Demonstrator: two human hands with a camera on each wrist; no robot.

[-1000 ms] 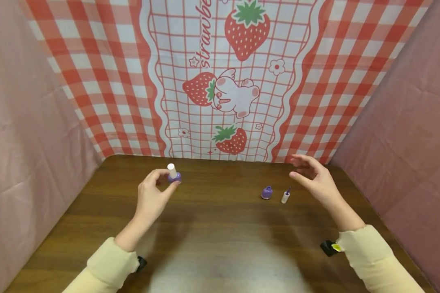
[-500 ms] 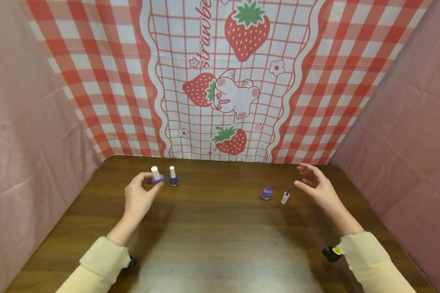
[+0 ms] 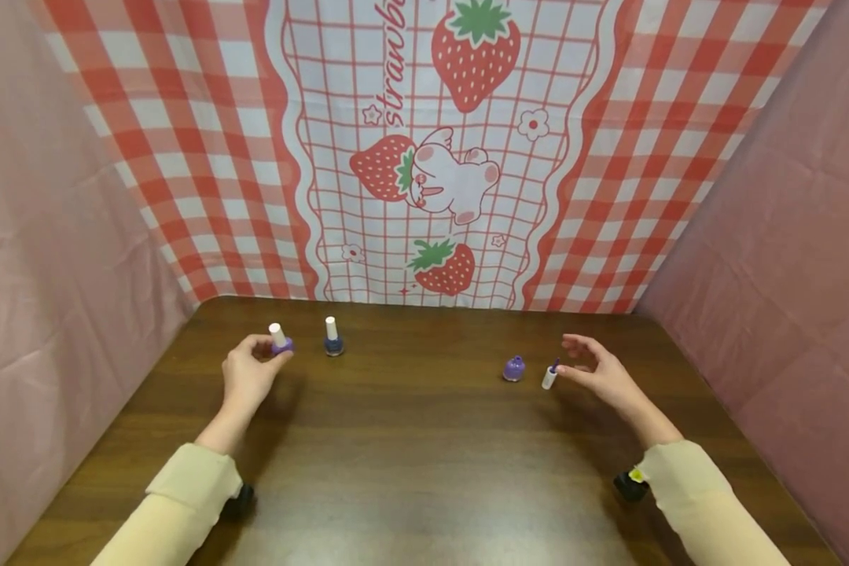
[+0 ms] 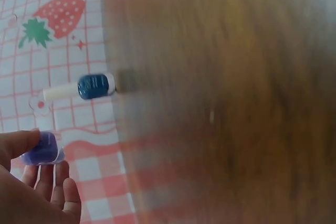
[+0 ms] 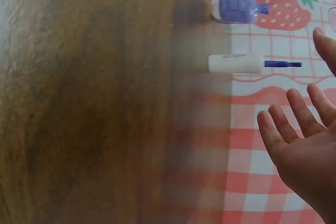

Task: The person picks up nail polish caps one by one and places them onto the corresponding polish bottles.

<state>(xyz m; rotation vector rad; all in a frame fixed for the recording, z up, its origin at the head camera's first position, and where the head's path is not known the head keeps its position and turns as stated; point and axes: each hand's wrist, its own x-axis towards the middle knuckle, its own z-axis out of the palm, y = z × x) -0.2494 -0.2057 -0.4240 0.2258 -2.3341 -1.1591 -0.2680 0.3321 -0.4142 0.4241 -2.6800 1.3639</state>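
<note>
My left hand pinches a purple nail polish bottle between thumb and fingers; its white cap points up. To the right of that hand a dark blue nail polish bottle with a white cap stands upright on the table. My right hand holds nothing, its fingers spread and relaxed. Beside its thumb, a white cap with a brush stands on end, purple brush upward. Left of this cap is an uncapped purple nail polish bottle, also upright.
All of this is on a dark brown wooden table. Behind its far edge hangs a red and white strawberry cloth. Pink cloth walls close in both sides.
My left hand has carried the purple bottle left, uncovering the dark blue bottle. The right hand first drew back a little, then came nearer the brush cap.
</note>
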